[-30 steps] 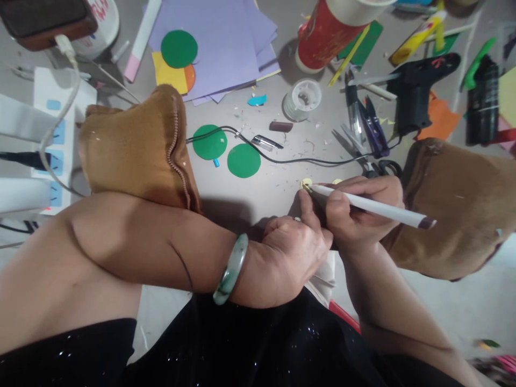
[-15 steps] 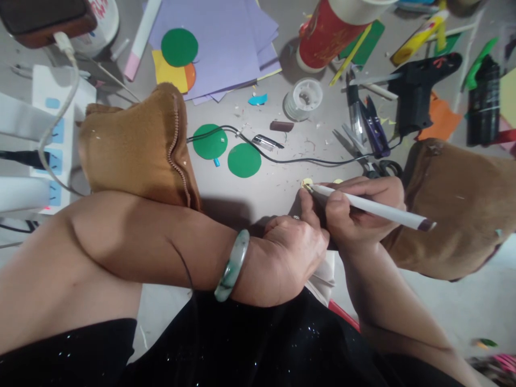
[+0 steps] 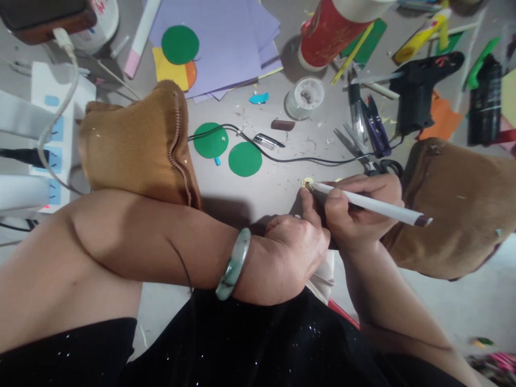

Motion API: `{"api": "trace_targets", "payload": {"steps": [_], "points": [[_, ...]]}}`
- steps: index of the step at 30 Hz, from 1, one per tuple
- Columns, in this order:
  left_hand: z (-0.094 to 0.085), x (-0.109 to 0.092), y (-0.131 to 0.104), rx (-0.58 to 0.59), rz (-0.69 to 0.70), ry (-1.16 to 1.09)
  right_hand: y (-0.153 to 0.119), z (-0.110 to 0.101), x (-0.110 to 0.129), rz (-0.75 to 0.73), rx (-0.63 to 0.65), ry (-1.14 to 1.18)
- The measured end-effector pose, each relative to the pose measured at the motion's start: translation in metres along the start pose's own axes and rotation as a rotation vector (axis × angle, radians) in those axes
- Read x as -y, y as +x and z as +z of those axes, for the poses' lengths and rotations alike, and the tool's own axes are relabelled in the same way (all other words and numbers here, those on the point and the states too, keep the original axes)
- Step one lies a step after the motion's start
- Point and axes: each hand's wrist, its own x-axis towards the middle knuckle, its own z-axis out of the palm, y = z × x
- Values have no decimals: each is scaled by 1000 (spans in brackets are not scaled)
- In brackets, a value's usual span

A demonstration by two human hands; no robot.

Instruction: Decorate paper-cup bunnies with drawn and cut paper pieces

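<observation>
My right hand (image 3: pixel 360 215) is closed around a white marker (image 3: pixel 379 206) with a dark end cap. The marker's tip rests at a small pale yellow piece (image 3: pixel 307 181) on the table. Beside it, my left hand (image 3: pixel 300 242) lies with its index finger stretched out, the fingertip pressed on that piece's lower edge, and its other fingers curled in. Another yellow piece (image 3: pixel 338 180) shows partly above my right hand. Two green circles (image 3: pixel 210 141) lie further left, a black cable running over one of them.
Brown cushions stand left (image 3: pixel 129 148) and right (image 3: pixel 463 209). Further back are purple paper (image 3: pixel 217 43), a red cup (image 3: pixel 324 35), a tape roll (image 3: pixel 304 98), scissors (image 3: pixel 352 141) and a black glue gun (image 3: pixel 419 86). A power strip (image 3: pixel 60 123) lies far left.
The marker's rear end has shifted slightly left and up with my right hand. My left hand stays in nearly the same place.
</observation>
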Motion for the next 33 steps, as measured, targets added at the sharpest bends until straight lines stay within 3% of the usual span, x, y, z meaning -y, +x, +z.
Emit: {"api": "trace_targets", "payload": {"steps": [9,19,33], "points": [[4,0,0,-9,7,-19,1,1,2,30,21,83],[41,-23,18,-193,-74,55,-4,0,0,64,32,91],[37,-23,17,-141,-130,-50,-8,-2,-8,33,16,-3]]}}
